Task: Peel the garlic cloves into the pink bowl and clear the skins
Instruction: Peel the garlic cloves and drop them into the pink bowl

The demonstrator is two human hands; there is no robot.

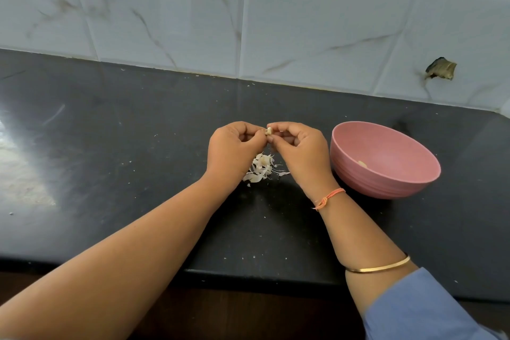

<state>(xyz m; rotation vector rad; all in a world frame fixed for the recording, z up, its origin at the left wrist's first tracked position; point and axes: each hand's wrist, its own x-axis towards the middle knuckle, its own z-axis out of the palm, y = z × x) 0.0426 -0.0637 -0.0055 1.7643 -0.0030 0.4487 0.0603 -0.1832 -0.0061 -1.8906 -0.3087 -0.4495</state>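
Observation:
A small pale garlic clove is pinched between the fingertips of my left hand and my right hand, held above the dark countertop. Directly below the hands lies a little heap of white garlic skins. The pink bowl stands just right of my right hand, tilted slightly toward me. Inside it a pale peeled clove shows near the bottom.
The black countertop runs back to a marble-tiled wall, which has a broken hole at the right. Tiny skin flecks dot the counter. The counter's front edge crosses under my forearms.

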